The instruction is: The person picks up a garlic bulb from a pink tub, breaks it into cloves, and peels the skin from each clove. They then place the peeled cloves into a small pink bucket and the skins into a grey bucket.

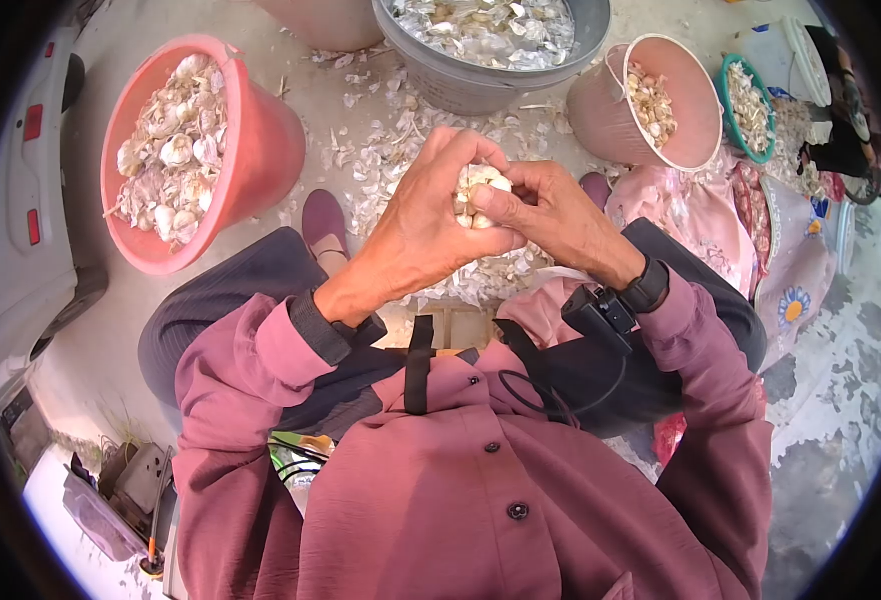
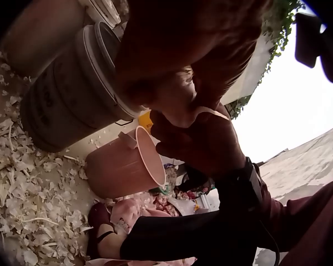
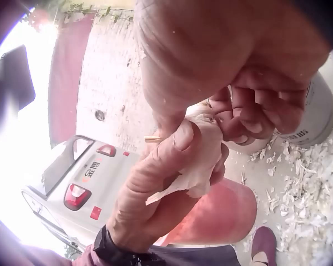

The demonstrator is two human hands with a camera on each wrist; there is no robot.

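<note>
A pale garlic bulb [image 1: 482,193] is held between both hands above the lap, its cloves bulging. The left hand [image 1: 416,220] curls its fingers round the bulb from the left. From the right, the right hand [image 1: 576,225] pinches it, thumb lying across its front. In the right wrist view the bulb [image 3: 202,149] has loose papery skin hanging at its lower edge, and the left thumb presses on it. The left wrist view shows the bulb [image 2: 177,102] in shadow, with a strip of skin sticking out.
A red bucket [image 1: 271,150] of garlic bulbs stands at left, a grey tub [image 1: 461,92] of skins ahead, a pink bucket [image 1: 596,115] of cloves and a green basket [image 1: 729,95] at right. Skins litter the ground [image 1: 361,110]. A white vehicle [image 1: 36,200] is parked far left.
</note>
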